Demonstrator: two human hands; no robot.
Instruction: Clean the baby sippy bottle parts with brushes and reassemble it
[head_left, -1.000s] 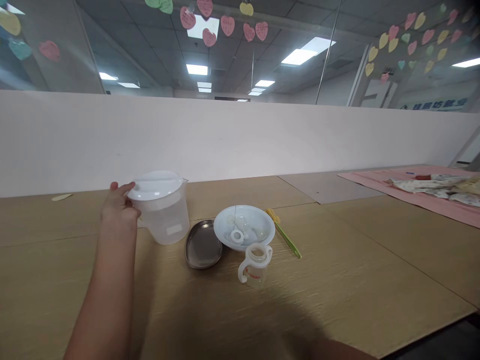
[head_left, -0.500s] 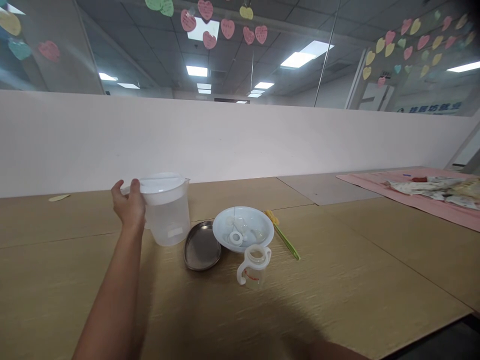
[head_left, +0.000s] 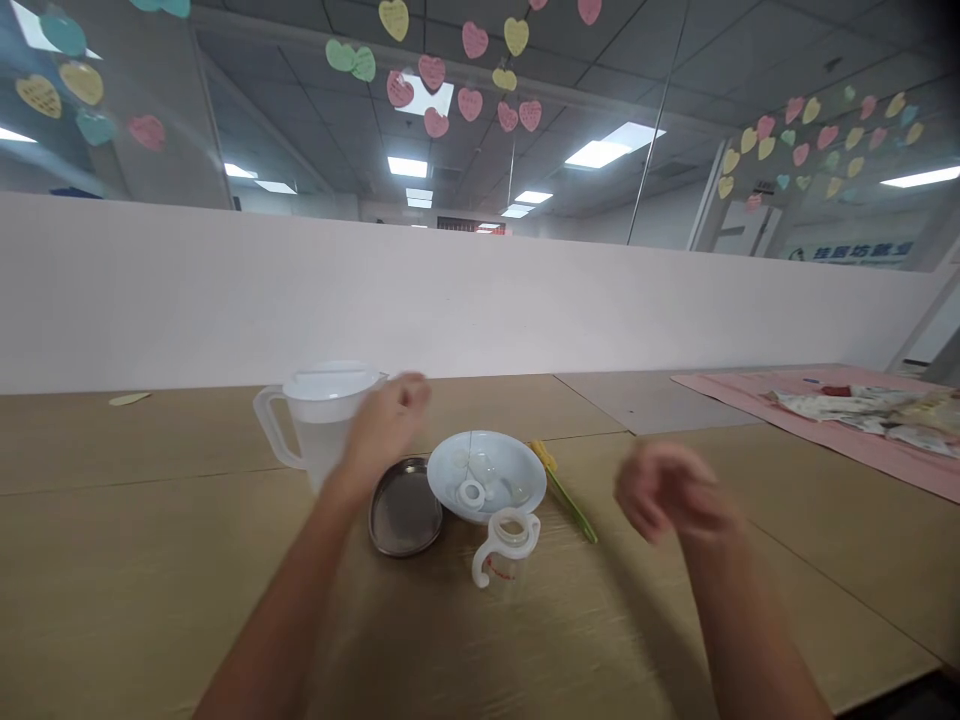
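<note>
My left hand [head_left: 390, 420], blurred, is in front of the right side of a translucent white lidded pitcher [head_left: 319, 415] and hides part of it. Its fingers look curled, with no object visible in them. Right of the green stick my right hand [head_left: 671, 488] hangs above the table, fingers bent and smeared by motion. Between the hands sit a shallow metal tray [head_left: 406, 510] and a white bowl [head_left: 450, 505] holding a white ring [head_left: 471, 494] and clear parts. A clear baby bottle with white handles [head_left: 511, 535] stands upright before the bowl.
A green-handled brush with a yellow head [head_left: 564, 490] lies right of the bowl. At the far right, a pink cloth [head_left: 720, 387] bears white packets. A pale flat piece [head_left: 129, 398] lies far left. A white wall [head_left: 480, 300] closes the table's back.
My left hand has let go of the pitcher's handle and moved right across its front. My right hand has risen into view on the right. The view has tilted up slightly.
</note>
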